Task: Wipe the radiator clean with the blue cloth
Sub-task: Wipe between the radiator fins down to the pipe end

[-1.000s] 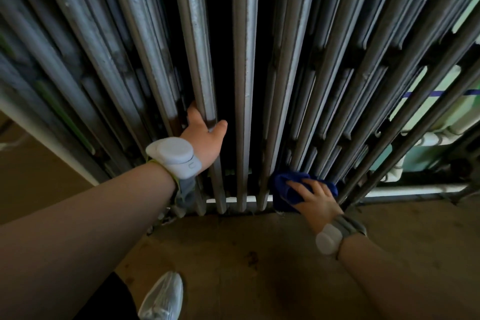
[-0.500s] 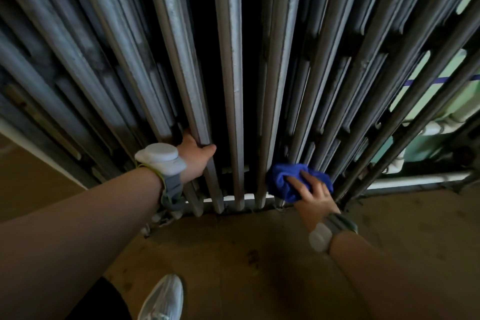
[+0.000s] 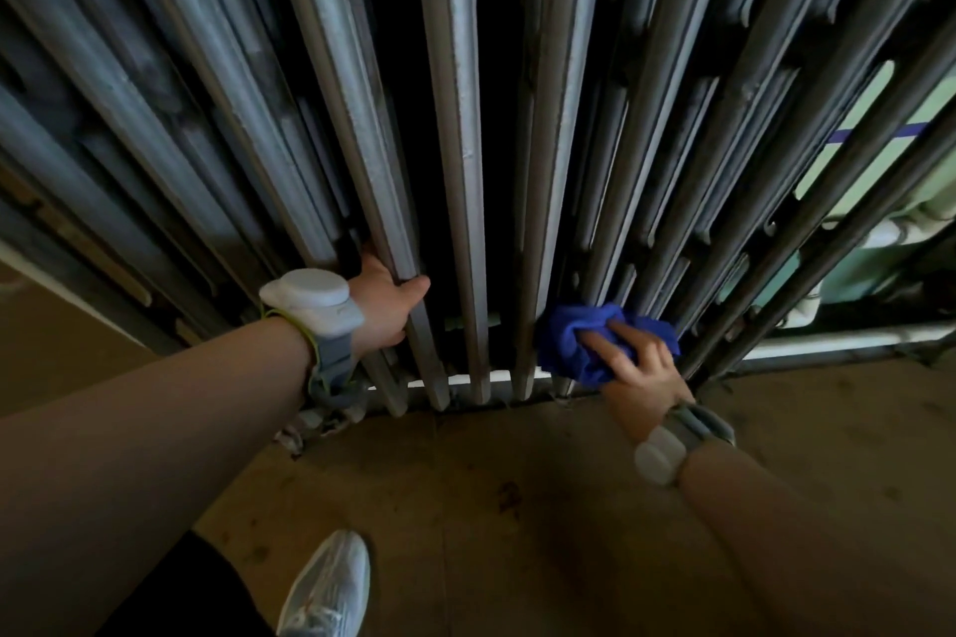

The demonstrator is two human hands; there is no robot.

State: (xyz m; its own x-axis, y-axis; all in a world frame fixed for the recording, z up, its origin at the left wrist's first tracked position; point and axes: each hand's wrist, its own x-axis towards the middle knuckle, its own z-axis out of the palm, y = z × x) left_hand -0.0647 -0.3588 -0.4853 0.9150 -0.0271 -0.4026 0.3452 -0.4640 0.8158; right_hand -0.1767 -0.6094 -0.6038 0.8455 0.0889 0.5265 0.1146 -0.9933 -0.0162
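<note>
A worn brown floor (image 3: 517,507) runs up to the tall grey radiator (image 3: 455,119). The left hand (image 3: 385,308) reaches far, thumb and fingers curled round one radiator column. The right hand (image 3: 639,372) grips the bunched blue cloth (image 3: 574,341) against the column bottoms, right of centre. Dark gaps separate the columns. A white shoe (image 3: 328,585) stands near.

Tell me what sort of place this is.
Probably an older indoor room, seen low down at the foot of a wall. A tall cast-iron column radiator stands on a worn brown floor, white pipes run along its base, and a pale green wall shows behind the columns.
</note>
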